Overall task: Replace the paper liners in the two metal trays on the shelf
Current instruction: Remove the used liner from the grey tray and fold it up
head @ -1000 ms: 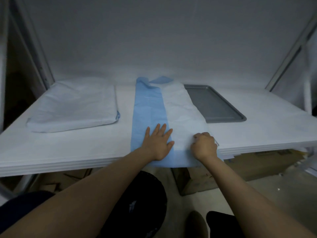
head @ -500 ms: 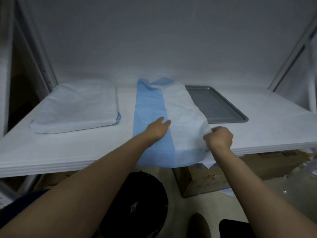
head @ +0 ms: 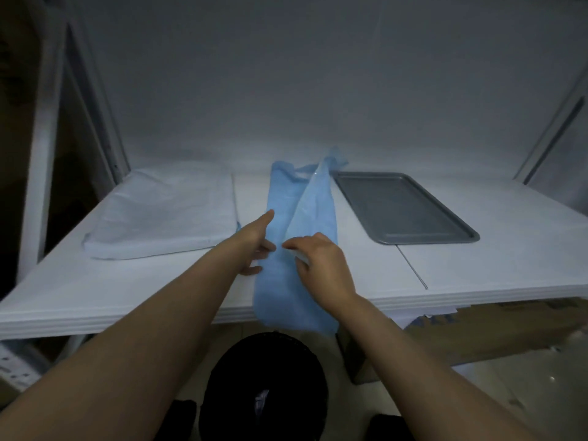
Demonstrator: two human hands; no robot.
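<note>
A long blue paper liner [head: 283,291] lies folded lengthwise on the white shelf [head: 397,281], its near end hanging over the front edge. My right hand [head: 321,268] pinches the liner's right edge and has it folded over to the left, blue side up. My left hand [head: 254,243] stands edge-on at the liner's left side, thumb raised, fingertips touching the paper. A bare grey metal tray [head: 404,208] sits to the right of the liner. On the left, a second tray [head: 165,214] is covered by a white liner.
A black round bin [head: 264,386] stands on the floor under the shelf's front edge, between my arms. A cardboard box [head: 461,338] sits below the shelf at the right. Metal shelf posts [head: 41,173] rise at both sides, and a white wall closes the back.
My right hand carried the liner's right edge up and across to the left, hiding the white side. My left hand lifted from flat on the paper and turned edge-on.
</note>
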